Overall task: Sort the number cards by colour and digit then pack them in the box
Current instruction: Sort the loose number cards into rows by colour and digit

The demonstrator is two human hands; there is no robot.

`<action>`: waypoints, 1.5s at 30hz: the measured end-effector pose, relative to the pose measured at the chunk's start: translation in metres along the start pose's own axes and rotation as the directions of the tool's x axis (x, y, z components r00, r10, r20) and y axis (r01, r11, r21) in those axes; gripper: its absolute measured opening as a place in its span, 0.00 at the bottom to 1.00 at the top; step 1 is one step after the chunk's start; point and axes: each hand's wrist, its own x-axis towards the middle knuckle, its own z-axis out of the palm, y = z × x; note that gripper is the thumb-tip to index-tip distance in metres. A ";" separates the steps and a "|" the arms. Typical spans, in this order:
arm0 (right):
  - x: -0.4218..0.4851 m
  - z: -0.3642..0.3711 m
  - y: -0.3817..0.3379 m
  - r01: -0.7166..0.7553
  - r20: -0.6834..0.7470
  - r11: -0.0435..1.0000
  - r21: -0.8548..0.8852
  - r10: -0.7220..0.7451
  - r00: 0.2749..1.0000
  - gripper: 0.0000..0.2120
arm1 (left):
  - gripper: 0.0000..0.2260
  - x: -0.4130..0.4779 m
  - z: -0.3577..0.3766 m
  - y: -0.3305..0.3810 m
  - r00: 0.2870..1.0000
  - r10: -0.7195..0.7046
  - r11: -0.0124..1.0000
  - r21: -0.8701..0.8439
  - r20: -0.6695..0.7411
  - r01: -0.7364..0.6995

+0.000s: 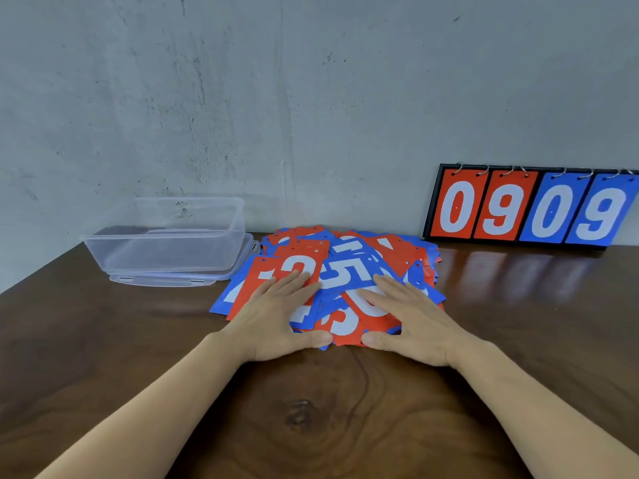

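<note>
A loose heap of red and blue number cards (349, 267) with white digits lies mixed in the middle of the wooden table. My left hand (280, 312) rests flat on the heap's left front, fingers straight, over a red card. My right hand (411, 316) lies flat on the right front, over a red card and a blue 5. Both thumbs touch the heap's near edge. A clear plastic box (166, 236) stands open at the back left, sitting on its lid (162, 281).
A black scoreboard stand (532, 205) leans against the grey wall at the back right, showing red 0 and 9 and blue 0 and 9 on rings. The dark wooden table (311, 409) stretches toward me in front of the heap.
</note>
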 end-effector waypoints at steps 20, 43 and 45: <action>0.018 -0.001 -0.050 -0.069 -0.048 0.986 -0.150 0.062 0.997 0.35 | 0.45 -0.006 0.006 0.010 0.995 -0.083 0.987 0.131 -0.057 0.090; -0.038 0.010 -0.029 -0.666 -0.207 0.745 0.040 0.659 0.724 0.55 | 0.43 -0.042 0.004 0.029 0.872 -0.443 0.886 0.048 -0.208 0.462; -0.041 0.010 -0.024 -0.628 -0.166 0.777 0.046 0.626 0.762 0.55 | 0.44 -0.045 0.006 0.030 0.882 -0.429 0.889 0.081 -0.193 0.451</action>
